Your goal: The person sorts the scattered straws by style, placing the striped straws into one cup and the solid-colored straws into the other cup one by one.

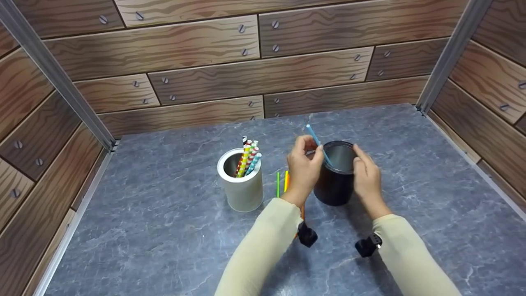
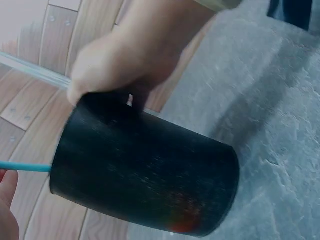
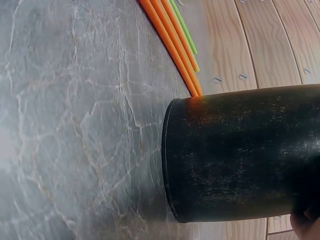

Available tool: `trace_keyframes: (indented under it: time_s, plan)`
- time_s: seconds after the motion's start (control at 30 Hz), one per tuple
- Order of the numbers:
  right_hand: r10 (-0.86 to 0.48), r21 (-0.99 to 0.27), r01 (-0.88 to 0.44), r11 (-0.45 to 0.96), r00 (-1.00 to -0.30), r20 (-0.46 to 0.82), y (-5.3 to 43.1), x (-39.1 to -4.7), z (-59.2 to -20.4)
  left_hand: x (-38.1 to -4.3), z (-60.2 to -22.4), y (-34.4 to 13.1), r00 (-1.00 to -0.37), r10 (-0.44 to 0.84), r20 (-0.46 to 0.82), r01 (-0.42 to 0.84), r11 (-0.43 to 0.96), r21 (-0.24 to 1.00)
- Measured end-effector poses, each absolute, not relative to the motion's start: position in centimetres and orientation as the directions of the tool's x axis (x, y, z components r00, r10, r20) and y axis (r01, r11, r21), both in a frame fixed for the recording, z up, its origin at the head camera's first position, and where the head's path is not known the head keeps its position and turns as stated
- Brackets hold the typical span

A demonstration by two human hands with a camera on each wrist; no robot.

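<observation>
A plain blue straw (image 1: 313, 133) is pinched between the thumb and fingers of my left hand (image 1: 306, 168). It slants down, its lower end inside the mouth of an upright black cylindrical container (image 1: 333, 189). My right hand (image 1: 367, 176) grips the right side of that container near the rim. In the left wrist view the blue straw (image 2: 30, 167) enters the container's open end, and the right hand (image 2: 115, 65) holds its edge. The right wrist view shows orange straws (image 3: 170, 47) and a green straw (image 3: 189, 31) on the table beside the black container (image 3: 240, 155).
To the left stands a white cylindrical container (image 1: 245, 195) with several striped straws (image 1: 245, 160) in it. Green (image 1: 278, 183) and yellow straws (image 1: 286, 176) lie partly hidden by the left arm. Wood-patterned walls (image 1: 205, 86) enclose the grey marbled table (image 1: 164, 213).
</observation>
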State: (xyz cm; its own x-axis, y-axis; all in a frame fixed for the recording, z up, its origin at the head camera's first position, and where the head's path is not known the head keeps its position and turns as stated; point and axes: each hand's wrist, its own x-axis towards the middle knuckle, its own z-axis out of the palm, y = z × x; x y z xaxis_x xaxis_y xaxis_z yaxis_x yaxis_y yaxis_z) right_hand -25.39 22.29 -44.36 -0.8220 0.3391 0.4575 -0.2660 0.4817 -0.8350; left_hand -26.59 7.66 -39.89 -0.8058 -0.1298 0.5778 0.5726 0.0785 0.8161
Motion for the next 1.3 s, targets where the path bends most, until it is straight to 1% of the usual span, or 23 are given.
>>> trace_keyframes:
  time_s: [0.2, 0.5, 0.63, 0.83, 1.1, 1.3]
  plan:
    - [0.342, -0.839, -0.249, 0.485, -0.829, 0.443, 22.1, -25.3, -44.4, -26.8, -41.2, 8.0, -0.791, -0.069, 0.608, 0.59, 0.176, 0.788]
    - [0.33, -0.832, -0.245, 0.498, -0.834, 0.443, 21.9, -25.4, -44.1, -26.8, -41.7, 8.1, -0.719, -0.016, 0.695, 0.647, 0.349, 0.678]
    - [0.332, -0.832, -0.239, 0.501, -0.835, 0.439, 22.0, -25.4, -44.1, -26.9, -41.8, 8.4, -0.71, -0.011, 0.704, 0.647, 0.381, 0.66]
    - [0.335, -0.833, -0.245, 0.496, -0.832, 0.443, 22.0, -25.5, -44.2, -26.9, -41.5, 8.6, -0.737, 0.014, 0.676, 0.616, 0.426, 0.663]
    - [0.349, -0.845, -0.236, 0.479, -0.832, 0.43, 22.2, -25.3, -44.1, -27.0, -40.3, 8.7, -0.823, 0.08, 0.562, 0.529, 0.466, 0.709]
    - [0.348, -0.839, -0.244, 0.486, -0.826, 0.442, 22.2, -25.2, -44.3, -27.0, -40.3, 8.7, -0.841, 0.074, 0.536, 0.493, 0.512, 0.703]
